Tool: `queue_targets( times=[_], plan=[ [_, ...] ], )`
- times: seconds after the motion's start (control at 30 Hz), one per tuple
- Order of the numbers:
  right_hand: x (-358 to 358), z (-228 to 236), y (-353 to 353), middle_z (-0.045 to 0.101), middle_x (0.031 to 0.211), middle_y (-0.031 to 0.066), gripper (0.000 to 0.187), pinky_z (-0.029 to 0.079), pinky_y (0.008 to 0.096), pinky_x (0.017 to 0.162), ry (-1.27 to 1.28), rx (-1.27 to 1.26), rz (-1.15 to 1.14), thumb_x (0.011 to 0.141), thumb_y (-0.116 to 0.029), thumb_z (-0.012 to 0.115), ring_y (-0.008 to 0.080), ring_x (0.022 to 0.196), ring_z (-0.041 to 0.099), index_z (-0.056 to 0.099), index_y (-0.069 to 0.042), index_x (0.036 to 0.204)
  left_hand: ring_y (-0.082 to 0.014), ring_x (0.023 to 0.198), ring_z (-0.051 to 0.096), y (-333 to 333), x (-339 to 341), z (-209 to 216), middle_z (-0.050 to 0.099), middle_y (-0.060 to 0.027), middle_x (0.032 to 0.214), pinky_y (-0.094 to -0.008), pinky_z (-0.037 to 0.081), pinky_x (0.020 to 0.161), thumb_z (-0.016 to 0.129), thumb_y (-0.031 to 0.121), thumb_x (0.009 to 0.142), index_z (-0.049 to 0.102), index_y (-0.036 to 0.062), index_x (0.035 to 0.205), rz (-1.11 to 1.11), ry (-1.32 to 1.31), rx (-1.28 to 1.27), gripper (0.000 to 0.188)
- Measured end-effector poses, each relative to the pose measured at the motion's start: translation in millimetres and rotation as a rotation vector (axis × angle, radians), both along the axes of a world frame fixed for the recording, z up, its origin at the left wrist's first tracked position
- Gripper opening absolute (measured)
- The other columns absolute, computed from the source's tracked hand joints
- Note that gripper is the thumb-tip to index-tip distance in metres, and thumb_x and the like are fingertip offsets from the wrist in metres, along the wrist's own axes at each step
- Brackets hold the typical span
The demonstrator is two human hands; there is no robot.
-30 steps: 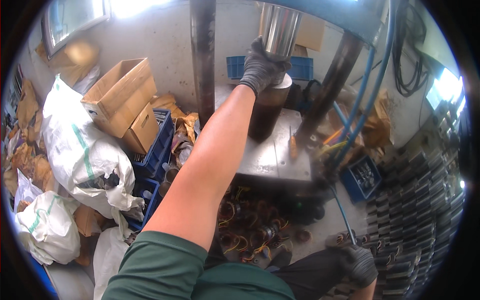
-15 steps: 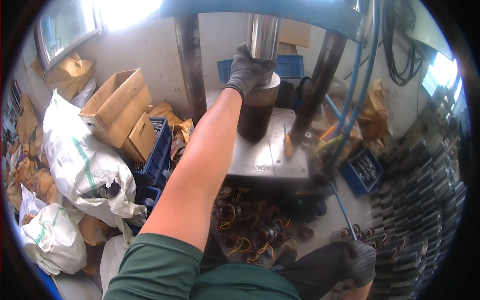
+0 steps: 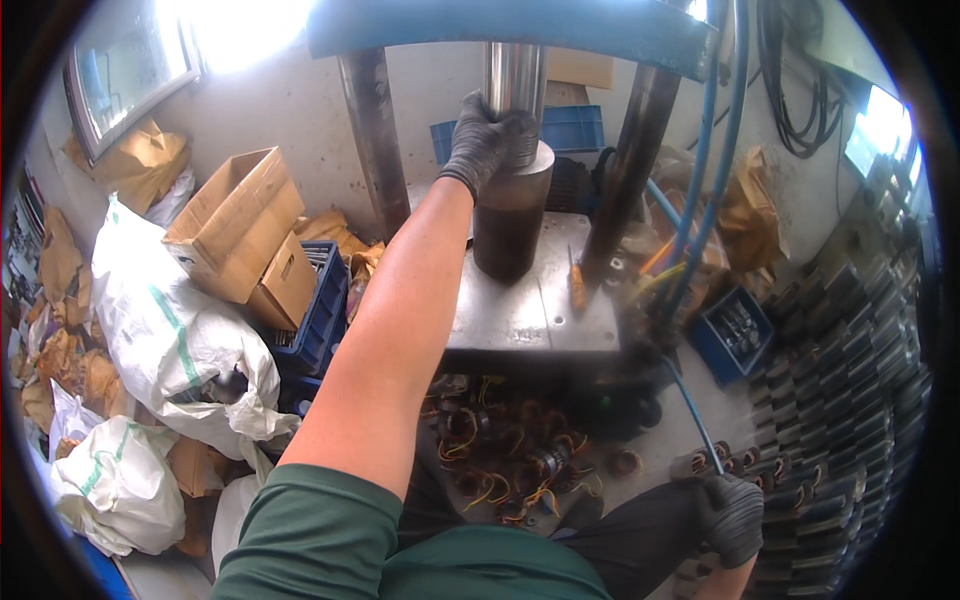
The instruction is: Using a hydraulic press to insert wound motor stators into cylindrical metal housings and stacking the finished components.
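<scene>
My left hand [image 3: 492, 142], in a dark glove, reaches up to the lower end of a shiny press ram [image 3: 514, 78]. Its fingers are closed in front of the ram's foot; what lies inside them is hidden. Just beneath stands a thick cylinder [image 3: 508, 225], pale on top and dark below, upright on the steel press table [image 3: 500, 325]. At the lower right my gloved right hand [image 3: 732, 518] is wrapped round the end of a thin blue lever [image 3: 692, 412]. An orange-handled screwdriver [image 3: 577, 287] lies on the table right of the cylinder.
A blue crossbeam [image 3: 510, 28] and two dark posts [image 3: 375, 140] frame the press. Wound motor parts with coloured wires [image 3: 530, 460] lie underneath. White sacks [image 3: 170, 320] and cardboard boxes [image 3: 235, 220] crowd the left; stacked metal parts [image 3: 840, 400] and a blue bin [image 3: 735, 335] fill the right.
My left hand has shifted lower against the ram's foot, its fingers now curled in front. A grey disc seen there before is now covered. My right hand stays on the lever.
</scene>
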State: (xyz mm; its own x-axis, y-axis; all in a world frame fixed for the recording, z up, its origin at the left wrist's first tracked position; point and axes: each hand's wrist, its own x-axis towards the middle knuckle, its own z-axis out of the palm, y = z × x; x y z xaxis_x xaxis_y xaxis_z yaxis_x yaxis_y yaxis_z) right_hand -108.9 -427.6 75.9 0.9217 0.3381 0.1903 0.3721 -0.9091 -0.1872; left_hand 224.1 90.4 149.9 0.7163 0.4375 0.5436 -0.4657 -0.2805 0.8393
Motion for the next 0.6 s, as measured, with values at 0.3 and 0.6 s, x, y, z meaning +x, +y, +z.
queue_targets(
  times=[0.3,0.6],
  plan=[
    [0,-3,-1,0.064,0.075,0.0223,0.008,0.051,0.0493,0.067,-0.064,0.087,0.042,0.076,-0.01,0.071,0.0433,0.072,0.065,0.068,-0.004,0.079,-0.0231,0.095,0.071,-16,-20,14,0.073,-0.0152,0.104,-0.0367,0.057,0.088,0.089,0.027,0.074,0.058,0.0036,0.123,0.056,0.031,0.008,0.062],
    [3,4,-1,0.064,0.075,0.0215,0.008,0.051,0.0488,0.066,-0.022,-0.013,0.046,0.075,-0.012,0.07,0.0426,0.072,0.065,0.068,-0.005,0.078,-0.0245,0.086,0.074,-20,-37,22,0.075,-0.0161,0.095,-0.0361,0.059,0.081,0.091,0.028,0.068,0.067,-0.0027,0.113,0.045,0.041,0.02,0.059]
  ],
)
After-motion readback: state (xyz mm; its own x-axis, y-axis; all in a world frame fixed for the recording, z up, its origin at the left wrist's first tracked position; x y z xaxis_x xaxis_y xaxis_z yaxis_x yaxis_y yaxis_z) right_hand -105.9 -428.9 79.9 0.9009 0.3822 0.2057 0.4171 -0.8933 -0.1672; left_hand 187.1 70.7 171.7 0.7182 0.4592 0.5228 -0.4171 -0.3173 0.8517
